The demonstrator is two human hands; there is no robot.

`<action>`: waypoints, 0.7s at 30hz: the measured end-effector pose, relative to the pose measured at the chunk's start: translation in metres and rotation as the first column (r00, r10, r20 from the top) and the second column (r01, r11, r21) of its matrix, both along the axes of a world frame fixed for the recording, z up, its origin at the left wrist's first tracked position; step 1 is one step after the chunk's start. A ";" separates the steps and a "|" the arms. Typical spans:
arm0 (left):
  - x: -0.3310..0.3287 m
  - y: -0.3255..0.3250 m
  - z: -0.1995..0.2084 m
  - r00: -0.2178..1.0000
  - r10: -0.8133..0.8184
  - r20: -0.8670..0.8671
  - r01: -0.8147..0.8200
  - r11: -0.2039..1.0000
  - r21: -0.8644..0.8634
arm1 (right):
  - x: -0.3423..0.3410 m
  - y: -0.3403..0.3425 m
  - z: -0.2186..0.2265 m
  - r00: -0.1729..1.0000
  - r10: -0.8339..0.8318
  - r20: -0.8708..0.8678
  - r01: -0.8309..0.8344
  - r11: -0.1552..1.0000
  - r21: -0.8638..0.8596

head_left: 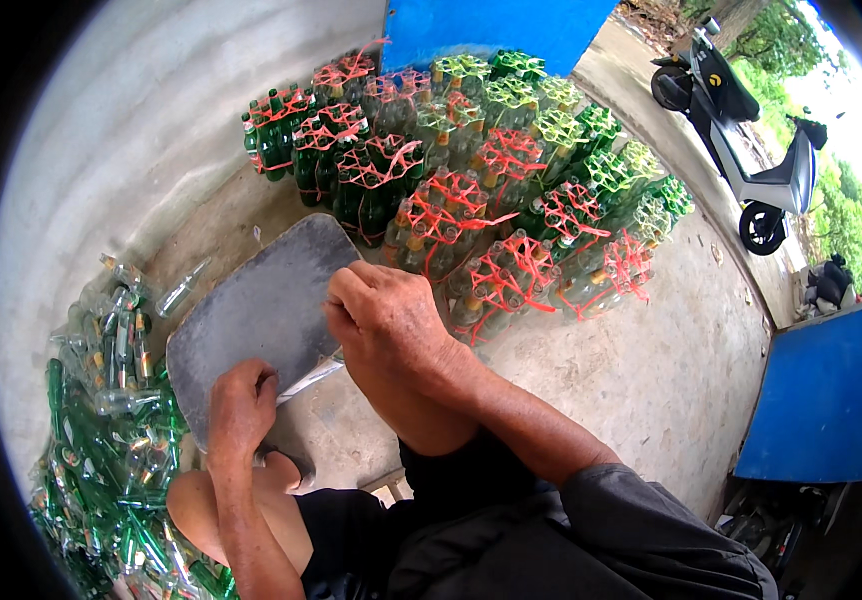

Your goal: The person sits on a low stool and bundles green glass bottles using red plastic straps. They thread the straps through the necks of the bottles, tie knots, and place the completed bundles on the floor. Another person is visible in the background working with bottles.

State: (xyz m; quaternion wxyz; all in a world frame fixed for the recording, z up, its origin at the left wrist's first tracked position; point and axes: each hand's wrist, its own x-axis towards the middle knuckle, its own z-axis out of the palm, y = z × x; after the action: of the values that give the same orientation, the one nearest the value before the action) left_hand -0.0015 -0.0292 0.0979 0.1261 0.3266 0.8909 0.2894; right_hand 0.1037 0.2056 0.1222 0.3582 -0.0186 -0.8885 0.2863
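Observation:
In front of me is a dark grey board [261,290] with rounded corners and worn edges. My left hand [241,405] is at its near left part, fingers curled in; whatever they may grip is hidden. Over the board's right edge, my right hand [386,315] is closed like a fist, knuckles up, and its fingertips are out of sight. A thin whitish strip [313,378] shows along the board's near edge between the two hands; I cannot tell whether either hand touches it. No bottle stands on the board.
Loose green and clear bottles [121,430] lie heaped on my left. Ahead, bottles stand in bundles tied with red [511,270] and light green [556,130] plastic strips. A white wall [151,130] rises at left. Blue panels [821,400] and a parked scooter [751,150] are on the right.

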 end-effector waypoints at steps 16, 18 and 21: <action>0.000 -0.014 -0.036 0.992 -0.059 -0.109 0.048 0.994 -0.100 | 0.007 -0.011 0.007 0.988 -0.039 0.151 0.046 0.998 -0.038; 0.000 -0.010 -0.035 0.982 -0.089 -0.166 0.084 0.996 -0.039 | 0.002 -0.010 0.006 0.986 -0.045 0.162 0.055 0.997 -0.061; 0.011 -0.014 -0.030 0.981 -0.064 -0.183 0.076 0.995 0.060 | 0.001 -0.013 0.001 0.976 -0.057 0.208 0.076 0.994 -0.082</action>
State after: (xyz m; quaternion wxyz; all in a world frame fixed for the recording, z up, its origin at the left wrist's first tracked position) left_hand 0.0093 -0.0429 0.0681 0.0438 0.3865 0.8766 0.2833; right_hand 0.1044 0.1929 0.1231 0.2727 -0.0938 -0.9059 0.3103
